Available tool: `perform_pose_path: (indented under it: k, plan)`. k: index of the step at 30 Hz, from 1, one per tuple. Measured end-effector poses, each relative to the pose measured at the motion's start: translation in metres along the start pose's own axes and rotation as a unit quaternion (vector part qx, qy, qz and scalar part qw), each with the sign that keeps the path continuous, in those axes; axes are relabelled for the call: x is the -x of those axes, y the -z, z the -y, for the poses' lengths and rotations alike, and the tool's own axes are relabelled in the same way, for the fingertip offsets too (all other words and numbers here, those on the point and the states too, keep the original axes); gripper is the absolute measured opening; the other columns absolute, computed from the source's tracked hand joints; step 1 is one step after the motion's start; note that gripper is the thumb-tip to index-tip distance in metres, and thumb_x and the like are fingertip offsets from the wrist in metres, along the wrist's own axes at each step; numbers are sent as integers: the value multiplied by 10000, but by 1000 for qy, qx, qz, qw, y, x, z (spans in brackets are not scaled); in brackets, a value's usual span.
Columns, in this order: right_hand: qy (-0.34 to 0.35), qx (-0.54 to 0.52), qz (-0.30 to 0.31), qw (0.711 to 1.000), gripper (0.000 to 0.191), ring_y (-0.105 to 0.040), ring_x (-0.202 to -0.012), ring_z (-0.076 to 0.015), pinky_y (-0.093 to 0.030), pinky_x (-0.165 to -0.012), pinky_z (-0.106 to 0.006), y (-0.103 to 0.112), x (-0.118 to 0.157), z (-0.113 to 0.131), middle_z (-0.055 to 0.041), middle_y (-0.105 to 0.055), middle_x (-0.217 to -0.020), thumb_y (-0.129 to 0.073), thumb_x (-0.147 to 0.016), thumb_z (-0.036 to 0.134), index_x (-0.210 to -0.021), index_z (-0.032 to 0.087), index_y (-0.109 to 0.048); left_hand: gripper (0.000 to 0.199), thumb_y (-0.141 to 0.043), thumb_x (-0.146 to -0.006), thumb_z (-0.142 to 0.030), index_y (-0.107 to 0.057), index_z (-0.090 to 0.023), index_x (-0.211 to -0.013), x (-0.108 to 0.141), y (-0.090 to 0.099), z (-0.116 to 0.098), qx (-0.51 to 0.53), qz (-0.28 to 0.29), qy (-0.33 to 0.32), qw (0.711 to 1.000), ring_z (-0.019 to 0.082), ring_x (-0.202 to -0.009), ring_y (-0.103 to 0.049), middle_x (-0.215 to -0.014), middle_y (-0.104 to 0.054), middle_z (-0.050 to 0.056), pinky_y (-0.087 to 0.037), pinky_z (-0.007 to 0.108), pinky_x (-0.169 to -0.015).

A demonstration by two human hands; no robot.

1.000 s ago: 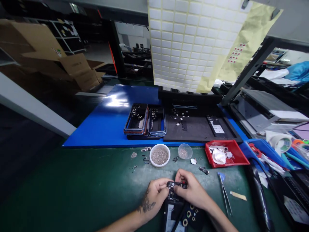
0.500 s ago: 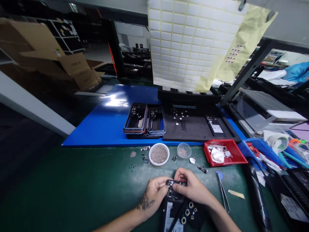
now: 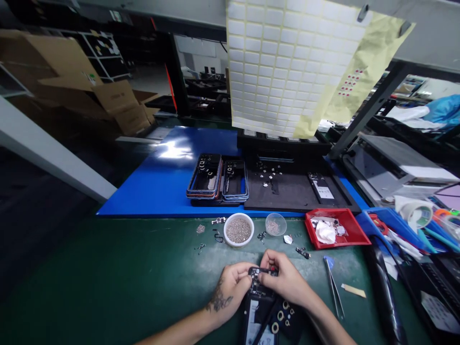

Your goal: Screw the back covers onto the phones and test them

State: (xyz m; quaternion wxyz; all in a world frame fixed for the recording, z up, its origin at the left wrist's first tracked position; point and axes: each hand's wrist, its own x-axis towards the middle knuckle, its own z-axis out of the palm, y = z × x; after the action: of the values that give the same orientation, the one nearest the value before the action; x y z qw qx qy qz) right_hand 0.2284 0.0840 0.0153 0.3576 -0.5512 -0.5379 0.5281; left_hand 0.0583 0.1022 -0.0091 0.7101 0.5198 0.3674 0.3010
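Observation:
An opened phone [image 3: 259, 290] lies at the front of the green bench, its circuit board and battery bared. My left hand [image 3: 232, 292] grips the phone's upper left edge, thumb on the board side. Around the top right of the phone, my right hand [image 3: 283, 278] is closed, with the thumb pressing on the board and the fingers curled behind the edge. Beside the battery, partly under my right forearm, rests a black phone part with gold camera rings [image 3: 281, 315]. The phone's bottom end runs out of view.
Small screws fill a white bowl [image 3: 225, 235] and a clear cup [image 3: 276, 225]. Tweezers [image 3: 334, 287] lie right of my hands, near a red tray [image 3: 362, 239]. Stacked phone frames [image 3: 204, 191] sit on a blue mat [image 3: 143, 191]. A label sheet [image 3: 273, 72] hangs above.
The whole scene has shifted slightly right in the view. Both hands keep the same hold on the phone.

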Motion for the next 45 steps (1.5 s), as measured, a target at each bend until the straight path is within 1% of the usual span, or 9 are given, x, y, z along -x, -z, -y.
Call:
perform_pose_path:
  k: [4,8,12,16,19,25,35,41,45]
  plan:
    - [2,-9,16,1000,105,-438,-601,-126,-342,-577,-251,3,-1,-1,47,-474,-626,-612,-694,161,-700,164,-507,265,-536,-744,-252,-691,-83,-877,-1,-1,-4,6,3,9,1000,174,-621,-598,-676,-686,62,-411,212,-551]
    - [1,-22,41,999,108,-481,-625,-131,-383,-610,-256,7,-4,-2,35,-519,-668,-641,-694,166,-748,152,-549,277,-561,-743,-275,-682,-88,-907,-2,-1,-5,21,5,19,1000,191,-660,-619,-695,-692,62,-438,228,-589]
    - [9,-14,24,1000,100,-477,-630,-126,-383,-616,-251,7,-2,-2,44,-508,-663,-634,-692,130,-734,158,-547,281,-567,-738,-282,-682,-85,-903,-2,-1,-5,18,-2,12,1000,187,-654,-612,-694,-690,61,-435,230,-587]
    - [12,-15,35,999,112,-492,-649,-130,-392,-635,-256,8,0,-1,38,-523,-684,-660,-713,168,-753,155,-556,269,-583,-719,-283,-692,-91,-873,-1,-4,-10,28,-12,14,999,169,-615,-597,-674,-690,51,-423,217,-562]
    - [13,-17,35,999,113,-491,-646,-129,-390,-637,-257,8,-2,-3,38,-520,-681,-660,-712,161,-752,153,-555,263,-598,-729,-288,-694,-93,-878,-1,-4,-9,26,-13,11,1000,168,-618,-607,-679,-696,51,-425,212,-561]
    - [13,-14,25,1000,107,-482,-621,-125,-381,-604,-251,6,-3,-6,40,-514,-667,-646,-702,144,-743,152,-547,328,-678,-749,-328,-659,-85,-969,0,-2,0,60,17,13,998,196,-698,-659,-750,-721,80,-471,223,-618]
    - [20,3,5,1000,97,-449,-598,-118,-355,-579,-241,3,-2,-3,50,-507,-632,-619,-696,129,-704,161,-528,389,-701,-764,-415,-667,-91,-977,-1,-1,0,56,19,8,998,196,-715,-664,-775,-724,88,-471,219,-615]
    - [18,-4,32,999,106,-475,-620,-122,-384,-602,-245,8,0,-4,45,-514,-664,-637,-712,154,-729,169,-534,320,-657,-790,-334,-664,-99,-1008,0,0,2,52,30,5,998,203,-760,-659,-796,-720,80,-468,233,-655]
    - [20,1,25,999,98,-486,-639,-132,-381,-617,-252,7,0,1,41,-515,-670,-627,-705,143,-725,170,-534,288,-576,-768,-226,-672,-99,-1008,1,3,-1,47,28,7,998,181,-706,-632,-761,-711,58,-438,221,-618]
